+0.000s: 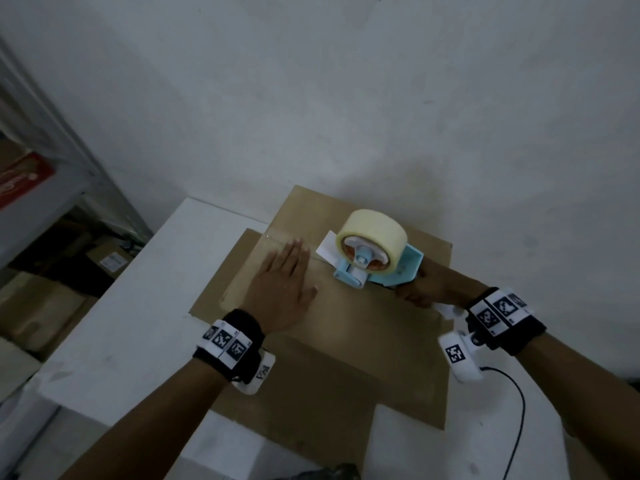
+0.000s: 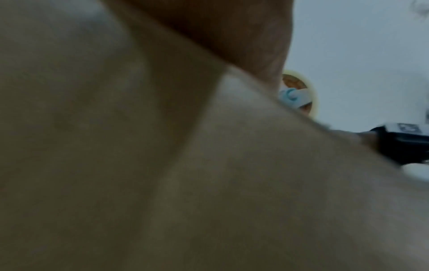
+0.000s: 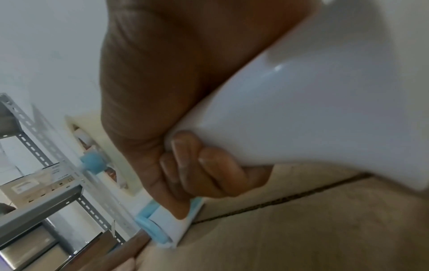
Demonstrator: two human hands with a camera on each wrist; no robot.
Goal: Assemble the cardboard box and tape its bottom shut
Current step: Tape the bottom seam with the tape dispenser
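My left hand [image 1: 282, 284] lies flat, fingers straight, on the box [image 1: 363, 327]; right hand [image 1: 424, 289] grips the tape dispenser [image 1: 372, 258], roller toward frame left along the seam.

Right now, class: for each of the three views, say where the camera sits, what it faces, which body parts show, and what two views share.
Head: above, facing down at the box; left hand flat, right hand on the dispenser.
Left wrist: low against the box, facing the dispenser; palm overhead, right wristband.
Right wrist: along the right hand gripping the handle.
Shared: all show the dispenser.
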